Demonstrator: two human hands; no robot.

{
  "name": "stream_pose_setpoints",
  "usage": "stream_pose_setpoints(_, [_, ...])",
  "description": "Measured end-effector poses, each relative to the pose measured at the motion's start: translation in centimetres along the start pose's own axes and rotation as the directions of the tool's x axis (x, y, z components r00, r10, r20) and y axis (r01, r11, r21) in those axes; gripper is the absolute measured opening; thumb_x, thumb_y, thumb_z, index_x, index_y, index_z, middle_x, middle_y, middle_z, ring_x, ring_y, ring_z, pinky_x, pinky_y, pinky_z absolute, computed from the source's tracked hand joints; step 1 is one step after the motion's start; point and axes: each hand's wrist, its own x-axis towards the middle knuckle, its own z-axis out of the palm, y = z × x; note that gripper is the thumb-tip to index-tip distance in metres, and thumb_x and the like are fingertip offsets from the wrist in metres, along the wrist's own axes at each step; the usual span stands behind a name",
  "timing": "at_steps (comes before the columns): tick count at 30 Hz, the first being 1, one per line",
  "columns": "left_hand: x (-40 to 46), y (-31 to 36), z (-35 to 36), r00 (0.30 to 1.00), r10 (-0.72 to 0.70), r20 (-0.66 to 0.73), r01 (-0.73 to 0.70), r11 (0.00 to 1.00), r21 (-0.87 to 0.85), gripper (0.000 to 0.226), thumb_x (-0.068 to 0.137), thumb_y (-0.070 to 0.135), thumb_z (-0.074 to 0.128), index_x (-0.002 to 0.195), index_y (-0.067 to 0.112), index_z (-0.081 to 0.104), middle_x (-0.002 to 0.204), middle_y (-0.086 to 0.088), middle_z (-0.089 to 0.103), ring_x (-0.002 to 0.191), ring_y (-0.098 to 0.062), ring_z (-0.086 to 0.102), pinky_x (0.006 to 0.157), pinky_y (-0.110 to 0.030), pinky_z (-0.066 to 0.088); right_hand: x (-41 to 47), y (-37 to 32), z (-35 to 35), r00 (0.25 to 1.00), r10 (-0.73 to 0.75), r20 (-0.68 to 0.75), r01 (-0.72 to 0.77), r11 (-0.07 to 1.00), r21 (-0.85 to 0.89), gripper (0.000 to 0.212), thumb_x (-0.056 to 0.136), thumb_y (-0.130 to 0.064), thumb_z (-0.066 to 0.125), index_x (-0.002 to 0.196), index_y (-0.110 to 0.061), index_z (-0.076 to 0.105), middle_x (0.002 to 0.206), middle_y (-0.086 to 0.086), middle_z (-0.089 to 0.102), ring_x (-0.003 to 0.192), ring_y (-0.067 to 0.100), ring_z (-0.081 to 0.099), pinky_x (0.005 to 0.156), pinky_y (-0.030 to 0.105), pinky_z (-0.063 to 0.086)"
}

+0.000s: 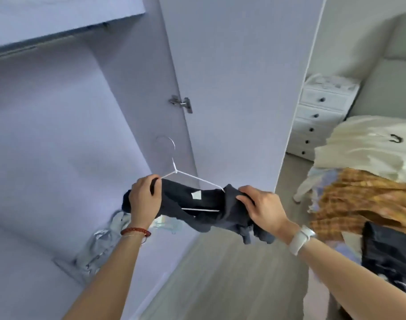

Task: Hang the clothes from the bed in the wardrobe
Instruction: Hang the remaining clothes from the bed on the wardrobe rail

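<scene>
Nearest to me are my own two forearms, reaching up from the bottom edge. My left hand (143, 200), a red bead bracelet (135, 232) on its wrist, is curled around the left shoulder of a dark garment (204, 207) and the end of the white wire hanger (185, 175) inside it. My right hand (259, 206), with a white watch (301, 239) on the wrist, pinches the bunched cloth at the hanger's other end.

I judge this as the dressing step, nearly finished: the garment is draped on the hanger, held in the air in front of the open wardrobe (58, 112), the hook standing free above it. The next move calls for lifting the hook toward the rail (14, 51) that runs under the top shelf at upper left, and one hand will need to shift onto the hook's neck to steer it.

Low in the wardrobe lies a pale crumpled garment (98, 245). Right of the door (232, 88) stands a white drawer chest (322, 114), then the bed (391, 72) with a cream garment (363, 148), a mustard plaid shirt (359, 199) and a black item (389, 250) waiting.

A small white label (196, 195) shows inside the dark garment's collar; I can't read any writing on it.
</scene>
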Motion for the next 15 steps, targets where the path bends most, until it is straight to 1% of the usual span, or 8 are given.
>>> stream_pose_setpoints(2, [1.8, -1.6, -2.5, 0.998, -0.031, -0.062, 0.029, 0.999, -0.018, 0.023, 0.092, 0.013, 0.051, 0.110, 0.006, 0.064, 0.114, -0.013, 0.061, 0.110, -0.030, 0.049, 0.096, -0.040, 0.040, 3.6, -2.0, 1.9, 0.998, -0.056, -0.003, 0.056, 0.998, 0.015, 0.016, 0.092, -0.023, 0.052, 0.096, -0.014, 0.064, 0.077, -0.001, 0.070, 0.069, 0.026, 0.065, 0.061, 0.029, 0.044])
stream_pose_setpoints(3, [2.5, -2.2, -3.6, 0.994, -0.044, -0.096, 0.043, 0.999, -0.013, 0.024, 0.092, 0.014, 0.052, 0.113, 0.007, 0.062, 0.116, -0.012, 0.060, 0.112, -0.029, 0.048, 0.097, -0.040, 0.040, 5.3, -3.0, 2.8, 0.997, -0.072, -0.017, 0.072, 0.997, 0.021, 0.017, 0.092, -0.025, 0.051, 0.096, -0.015, 0.064, 0.075, -0.001, 0.069, 0.068, 0.026, 0.064, 0.060, 0.029, 0.043])
stream_pose_setpoints(5, [3.9, -3.0, -5.7, 0.985, -0.065, -0.160, 0.070, 0.997, 0.022, 0.027, 0.091, 0.017, 0.054, 0.116, 0.008, 0.060, 0.121, -0.012, 0.056, 0.115, -0.029, 0.045, 0.098, -0.042, 0.040, 8.5, -4.7, 4.2, 0.997, -0.067, -0.046, 0.069, 0.997, 0.042, 0.016, 0.092, -0.025, 0.053, 0.096, -0.016, 0.065, 0.074, 0.000, 0.070, 0.068, 0.027, 0.064, 0.061, 0.027, 0.041])
stream_pose_setpoints(7, [5.4, -3.3, -7.5, 0.973, -0.052, -0.226, 0.067, 0.996, 0.060, 0.029, 0.090, 0.018, 0.055, 0.118, 0.009, 0.058, 0.125, -0.012, 0.052, 0.119, -0.029, 0.043, 0.099, -0.043, 0.036, 11.8, -6.2, 5.6, 0.996, -0.040, -0.086, 0.047, 0.995, 0.084, 0.016, 0.090, -0.024, 0.056, 0.096, -0.014, 0.067, 0.075, 0.003, 0.070, 0.071, 0.030, 0.064, 0.063, 0.029, 0.044])
stream_pose_setpoints(9, [7.5, -2.6, -9.3, 0.953, 0.015, -0.301, 0.028, 0.990, 0.137, 0.030, 0.089, 0.014, 0.056, 0.118, 0.009, 0.058, 0.128, -0.014, 0.050, 0.121, -0.031, 0.042, 0.099, -0.046, 0.034, 15.4, -7.5, 6.6, 0.993, -0.012, -0.116, 0.028, 0.990, 0.141, 0.017, 0.090, -0.025, 0.055, 0.097, -0.014, 0.067, 0.078, 0.006, 0.071, 0.074, 0.033, 0.064, 0.064, 0.031, 0.045])
stream_pose_setpoints(11, [9.9, -1.4, -10.9, 0.916, 0.128, -0.381, -0.031, 0.968, 0.250, 0.030, 0.086, 0.009, 0.058, 0.116, 0.006, 0.059, 0.127, -0.017, 0.051, 0.119, -0.036, 0.044, 0.097, -0.049, 0.035, 19.2, -8.7, 7.6, 0.992, -0.003, -0.125, 0.027, 0.981, 0.193, 0.020, 0.092, -0.026, 0.052, 0.100, -0.014, 0.066, 0.083, 0.009, 0.071, 0.079, 0.035, 0.063, 0.065, 0.031, 0.044])
stream_pose_setpoints(13, [12.6, 0.2, -12.1, 0.852, 0.276, -0.445, -0.099, 0.919, 0.381, 0.029, 0.083, 0.007, 0.058, 0.112, 0.006, 0.062, 0.124, -0.019, 0.054, 0.117, -0.039, 0.048, 0.095, -0.050, 0.037, 23.1, -9.6, 8.7, 0.993, -0.001, -0.117, 0.028, 0.974, 0.223, 0.024, 0.093, -0.026, 0.049, 0.105, -0.011, 0.064, 0.086, 0.013, 0.070, 0.082, 0.036, 0.063, 0.065, 0.031, 0.042])
stream_pose_setpoints(15, [15.4, 1.7, -12.7, 0.792, 0.404, -0.457, -0.145, 0.852, 0.502, 0.033, 0.082, 0.011, 0.054, 0.113, 0.008, 0.062, 0.126, -0.019, 0.054, 0.121, -0.039, 0.047, 0.098, -0.052, 0.035, 27.1, -10.5, 9.8, 0.994, 0.011, -0.109, 0.016, 0.971, 0.237, 0.027, 0.095, -0.026, 0.046, 0.110, -0.008, 0.061, 0.087, 0.017, 0.069, 0.083, 0.038, 0.062, 0.067, 0.033, 0.043])
